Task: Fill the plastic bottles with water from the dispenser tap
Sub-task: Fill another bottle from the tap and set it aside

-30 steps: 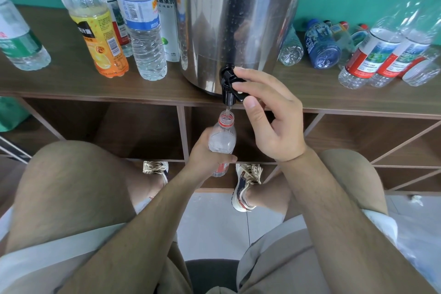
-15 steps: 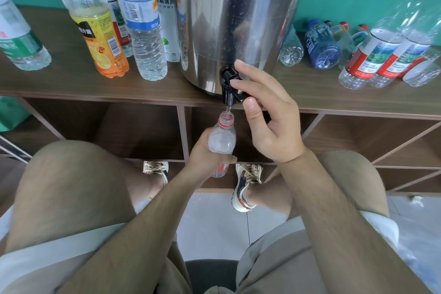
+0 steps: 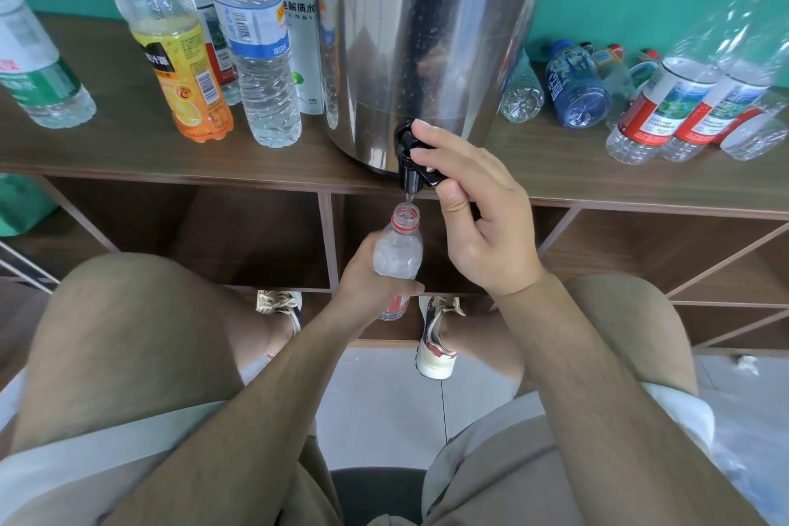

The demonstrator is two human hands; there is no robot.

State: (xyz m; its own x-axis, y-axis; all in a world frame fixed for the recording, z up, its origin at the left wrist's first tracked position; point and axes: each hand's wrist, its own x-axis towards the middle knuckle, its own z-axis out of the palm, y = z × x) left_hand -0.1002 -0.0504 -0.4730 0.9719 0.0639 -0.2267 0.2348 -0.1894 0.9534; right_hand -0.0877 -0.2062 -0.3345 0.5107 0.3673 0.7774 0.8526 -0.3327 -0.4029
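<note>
A tall steel water dispenser [image 3: 422, 34] stands on the wooden shelf top [image 3: 128, 145]. Its black tap [image 3: 410, 164] juts over the front edge. My right hand [image 3: 478, 214] pinches the tap lever between fingers and thumb. A thin stream of water falls from the spout. Directly below, my left hand [image 3: 367, 282] is wrapped around a small clear bottle [image 3: 399, 254] with a red neck ring, uncapped and upright, its mouth under the stream. My fingers hide the bottle's lower half.
Several upright bottles stand left of the dispenser, among them an orange juice bottle [image 3: 179, 68] and a blue-labelled water bottle [image 3: 260, 51]. Several bottles lie on their sides at the right, red-labelled ones [image 3: 666, 107] nearest. Open shelf compartments lie below; my knees flank the bottle.
Almost nothing has moved. My right hand stays on the tap lever and my left hand keeps the bottle under the spout while water runs.
</note>
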